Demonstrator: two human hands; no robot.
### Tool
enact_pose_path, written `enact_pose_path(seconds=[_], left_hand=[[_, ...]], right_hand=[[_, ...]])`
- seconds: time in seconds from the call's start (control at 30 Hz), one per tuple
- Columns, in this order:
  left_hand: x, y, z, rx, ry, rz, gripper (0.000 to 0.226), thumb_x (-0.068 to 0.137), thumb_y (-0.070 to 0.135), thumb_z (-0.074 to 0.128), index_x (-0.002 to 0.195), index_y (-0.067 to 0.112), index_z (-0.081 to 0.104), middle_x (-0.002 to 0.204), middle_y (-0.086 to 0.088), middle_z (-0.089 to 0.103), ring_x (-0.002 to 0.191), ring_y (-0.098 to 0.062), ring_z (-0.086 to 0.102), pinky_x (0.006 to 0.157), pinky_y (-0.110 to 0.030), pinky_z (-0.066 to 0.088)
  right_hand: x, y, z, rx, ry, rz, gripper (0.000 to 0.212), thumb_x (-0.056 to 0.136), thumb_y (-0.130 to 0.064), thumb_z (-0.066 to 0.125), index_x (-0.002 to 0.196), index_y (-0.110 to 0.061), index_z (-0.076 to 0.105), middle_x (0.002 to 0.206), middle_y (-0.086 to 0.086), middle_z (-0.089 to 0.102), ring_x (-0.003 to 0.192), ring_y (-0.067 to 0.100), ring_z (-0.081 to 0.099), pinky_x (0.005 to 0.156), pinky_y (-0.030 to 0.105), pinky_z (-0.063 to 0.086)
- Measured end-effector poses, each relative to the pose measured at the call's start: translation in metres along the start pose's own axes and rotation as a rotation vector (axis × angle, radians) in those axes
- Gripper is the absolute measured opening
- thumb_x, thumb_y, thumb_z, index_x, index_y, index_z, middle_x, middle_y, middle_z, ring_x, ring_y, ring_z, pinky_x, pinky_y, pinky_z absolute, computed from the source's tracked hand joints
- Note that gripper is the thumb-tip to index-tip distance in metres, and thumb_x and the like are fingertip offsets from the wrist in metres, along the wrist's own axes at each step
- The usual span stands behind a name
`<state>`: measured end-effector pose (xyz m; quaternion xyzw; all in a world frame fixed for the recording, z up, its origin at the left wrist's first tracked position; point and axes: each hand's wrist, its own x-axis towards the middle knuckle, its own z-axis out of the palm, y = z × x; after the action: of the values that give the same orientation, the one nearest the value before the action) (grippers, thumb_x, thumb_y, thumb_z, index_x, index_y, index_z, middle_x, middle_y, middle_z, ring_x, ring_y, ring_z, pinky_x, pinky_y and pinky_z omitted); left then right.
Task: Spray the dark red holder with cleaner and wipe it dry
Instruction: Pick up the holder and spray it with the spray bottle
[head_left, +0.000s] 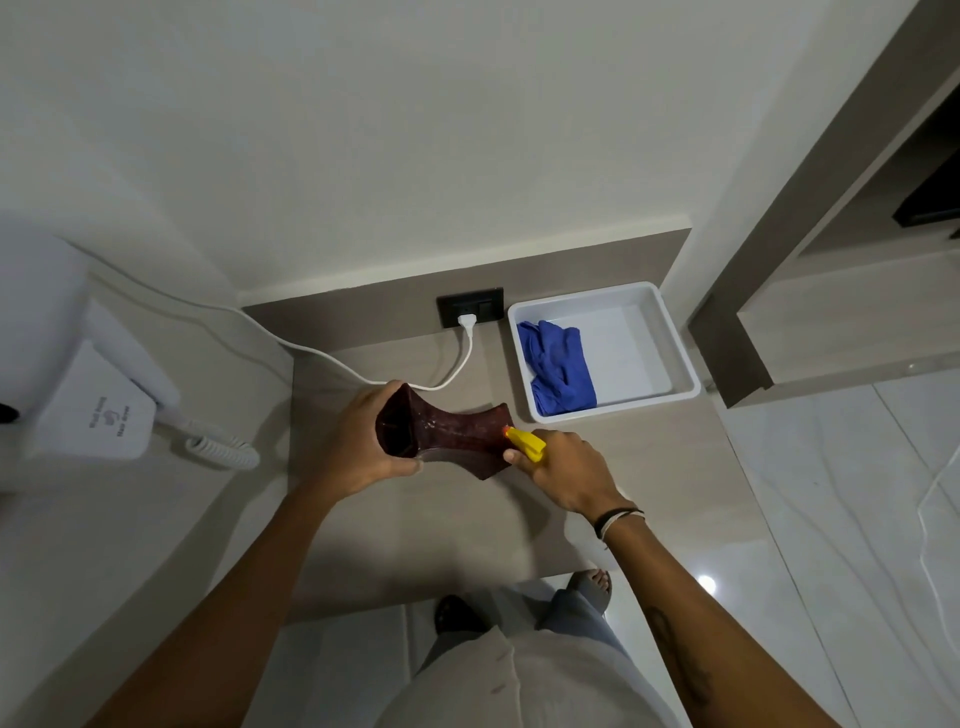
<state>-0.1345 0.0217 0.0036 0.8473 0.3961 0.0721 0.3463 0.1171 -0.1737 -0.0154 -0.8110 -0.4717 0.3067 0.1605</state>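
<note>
Two bare hands work over a grey-brown counter (447, 525) set against a pale wall. The left hand (358, 447) is wrapped around the wide open end of the dark red holder (452, 434), fingers curled over its rim, and holds it lying on its side just above or on the counter; contact underneath cannot be told. The holder's long axis runs left to right across the view, tilted slightly, with its hollow mouth facing left toward the camera and its flared far end pointing right. It narrows at the waist between the two ends. The right hand (569, 467) is closed around a spray bottle whose yellow nozzle (525, 442) points left, its tip right at the holder's right end; the bottle's body is hidden under the hand. A dark band circles the right wrist. Behind, a white tray (675, 353) holds a crumpled blue cloth (558, 366). A white cord (457, 369) runs from a wall socket (470, 306) behind the holder.
</note>
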Motion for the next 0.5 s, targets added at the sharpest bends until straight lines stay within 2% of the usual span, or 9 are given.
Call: enact_pose_path(seconds=[0.07, 0.2, 0.3, 0.37, 0.47, 0.5], left_hand=[[0.001, 0.007, 0.0, -0.051, 0.018, -0.08, 0.095, 0.052, 0.051, 0.097, 0.137, 0.032, 0.06, 0.13, 0.008, 0.066, 0.118, -0.014, 0.064, 0.102, -0.035, 0.055], [0.002, 0.017, 0.003, -0.23, 0.094, -0.289, 0.058, 0.058, 0.059, 0.091, 0.107, 0.037, 0.069, 0.106, 0.009, 0.078, 0.097, -0.013, 0.076, 0.089, -0.043, 0.064], [0.0, 0.021, 0.005, -0.314, 0.095, -0.413, 0.053, 0.061, 0.072, 0.083, 0.103, 0.044, 0.067, 0.107, 0.007, 0.077, 0.097, -0.019, 0.078, 0.087, -0.049, 0.066], [-0.001, 0.02, 0.007, -0.344, 0.087, -0.455, 0.048, 0.063, 0.077, 0.078, 0.099, 0.048, 0.067, 0.109, 0.006, 0.077, 0.1, -0.022, 0.077, 0.092, -0.052, 0.065], [0.002, 0.017, 0.008, -0.402, 0.086, -0.42, 0.048, 0.071, 0.074, 0.077, 0.108, 0.043, 0.074, 0.113, 0.006, 0.079, 0.108, -0.021, 0.076, 0.103, -0.055, 0.059], [0.002, 0.016, 0.008, -0.418, 0.075, -0.393, 0.05, 0.073, 0.07, 0.078, 0.114, 0.042, 0.074, 0.115, 0.007, 0.079, 0.111, -0.018, 0.075, 0.107, -0.053, 0.057]], right_hand=[[-0.003, 0.002, -0.002, 0.023, 0.013, -0.009, 0.057, 0.097, -0.073, 0.052, 0.114, -0.022, 0.07, 0.105, 0.006, 0.077, 0.095, 0.03, 0.072, 0.081, 0.044, 0.059], [-0.009, -0.007, -0.008, 0.12, -0.009, -0.128, 0.051, 0.097, -0.069, 0.056, 0.127, -0.03, 0.071, 0.11, 0.001, 0.079, 0.098, 0.025, 0.073, 0.083, 0.043, 0.059], [-0.012, -0.022, -0.007, 0.236, -0.045, -0.233, 0.048, 0.098, -0.064, 0.06, 0.133, -0.032, 0.07, 0.111, -0.001, 0.08, 0.097, 0.02, 0.073, 0.082, 0.038, 0.058], [-0.012, -0.032, -0.004, 0.24, -0.036, -0.263, 0.048, 0.098, -0.064, 0.06, 0.132, -0.032, 0.07, 0.112, -0.002, 0.079, 0.098, 0.02, 0.073, 0.081, 0.036, 0.057], [-0.007, -0.042, 0.0, 0.126, -0.022, -0.259, 0.054, 0.098, -0.069, 0.053, 0.133, -0.032, 0.07, 0.121, -0.001, 0.078, 0.107, 0.024, 0.073, 0.087, 0.041, 0.058], [-0.004, -0.042, 0.001, 0.099, -0.019, -0.249, 0.054, 0.098, -0.07, 0.052, 0.13, -0.03, 0.07, 0.12, -0.001, 0.078, 0.106, 0.026, 0.073, 0.085, 0.04, 0.057]])
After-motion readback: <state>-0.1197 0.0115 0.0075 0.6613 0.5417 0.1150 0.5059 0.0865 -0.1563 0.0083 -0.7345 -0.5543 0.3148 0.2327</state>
